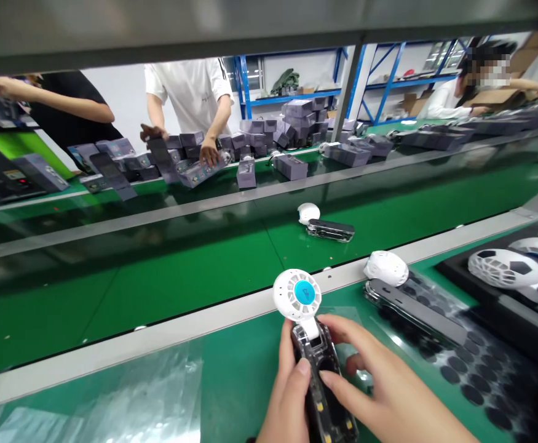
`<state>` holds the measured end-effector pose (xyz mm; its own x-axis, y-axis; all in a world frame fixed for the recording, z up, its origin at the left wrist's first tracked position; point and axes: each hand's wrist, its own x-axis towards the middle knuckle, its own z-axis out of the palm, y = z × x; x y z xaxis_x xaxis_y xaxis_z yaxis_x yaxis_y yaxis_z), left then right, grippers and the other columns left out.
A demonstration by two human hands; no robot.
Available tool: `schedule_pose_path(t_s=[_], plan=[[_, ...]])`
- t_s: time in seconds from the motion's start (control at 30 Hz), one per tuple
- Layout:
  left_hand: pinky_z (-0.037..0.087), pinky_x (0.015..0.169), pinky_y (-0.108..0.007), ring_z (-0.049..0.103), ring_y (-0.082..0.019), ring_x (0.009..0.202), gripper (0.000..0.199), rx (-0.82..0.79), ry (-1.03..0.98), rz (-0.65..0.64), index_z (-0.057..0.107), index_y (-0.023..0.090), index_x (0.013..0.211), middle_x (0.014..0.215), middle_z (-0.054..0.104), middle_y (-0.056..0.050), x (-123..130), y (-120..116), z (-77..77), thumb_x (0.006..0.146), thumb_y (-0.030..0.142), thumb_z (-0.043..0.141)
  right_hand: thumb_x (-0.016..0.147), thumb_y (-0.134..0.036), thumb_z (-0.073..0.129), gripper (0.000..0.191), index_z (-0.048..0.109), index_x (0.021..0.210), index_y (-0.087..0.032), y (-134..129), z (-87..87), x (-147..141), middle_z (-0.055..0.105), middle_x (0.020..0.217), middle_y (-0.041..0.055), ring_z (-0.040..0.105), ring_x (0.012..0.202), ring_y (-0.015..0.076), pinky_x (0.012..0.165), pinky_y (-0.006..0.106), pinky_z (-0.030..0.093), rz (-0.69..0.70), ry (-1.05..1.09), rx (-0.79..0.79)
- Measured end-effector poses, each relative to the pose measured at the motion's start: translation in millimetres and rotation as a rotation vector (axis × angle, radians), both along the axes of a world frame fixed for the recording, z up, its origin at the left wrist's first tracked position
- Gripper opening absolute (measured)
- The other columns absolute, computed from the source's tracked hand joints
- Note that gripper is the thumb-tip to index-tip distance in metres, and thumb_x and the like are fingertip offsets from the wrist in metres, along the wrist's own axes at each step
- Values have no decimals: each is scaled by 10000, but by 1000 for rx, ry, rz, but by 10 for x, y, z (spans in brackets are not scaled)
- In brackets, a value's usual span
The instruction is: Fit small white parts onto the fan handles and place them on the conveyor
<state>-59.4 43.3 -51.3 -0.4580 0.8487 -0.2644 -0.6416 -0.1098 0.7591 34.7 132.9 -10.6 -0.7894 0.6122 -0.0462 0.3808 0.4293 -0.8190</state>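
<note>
A small handheld fan (297,295), white round head with a blue centre disc, stands head up near the bench's front rail. My left hand (287,394) is wrapped round its dark, see-through handle, the thumb along the left side. From the right, my right hand (370,369) also grips that handle, index finger near the neck and thumb on the front face. Beside my right hand lies another fan (416,307) with a grey handle and white head. Under it is a clear sheet of black round pads (471,375).
More white fan heads (503,269) rest in a black tray at the right. A loose fan (331,230) lies on the green conveyor belt (195,264). Clear plastic bags (144,394) cover the bench at left. Across the belt, several people handle grey boxes (291,166). A shelf edge hangs overhead.
</note>
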Motion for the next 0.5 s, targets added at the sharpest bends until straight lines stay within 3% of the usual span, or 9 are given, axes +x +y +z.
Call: schedule_pose_path(t_s=[0.1,0.2,0.5], plan=[[206,1035,-404,334,-262,1212,631,-34,86,-45,303,273,1308,1284,441,-16,-15,-25,12,748,459,528,752,-194,490,430,397,1158,-302,48,3,29,484,1188,17,558,906,180,769,309,510,2,-3,-90],[139,1057,-425,280,-255,1242,607,-91,213,-49,336,315,1290,1319,392,16,-15,-40,-1,747,508,528,754,-189,486,418,406,1153,-285,66,-1,34,496,1189,18,551,952,180,806,303,505,11,43,-108],[223,1035,-356,315,-261,1224,605,-230,355,63,339,224,1292,1305,409,-38,58,-27,-90,769,499,467,794,-237,438,411,403,1204,-231,10,53,57,509,1199,32,516,1043,166,869,272,473,45,-27,1]])
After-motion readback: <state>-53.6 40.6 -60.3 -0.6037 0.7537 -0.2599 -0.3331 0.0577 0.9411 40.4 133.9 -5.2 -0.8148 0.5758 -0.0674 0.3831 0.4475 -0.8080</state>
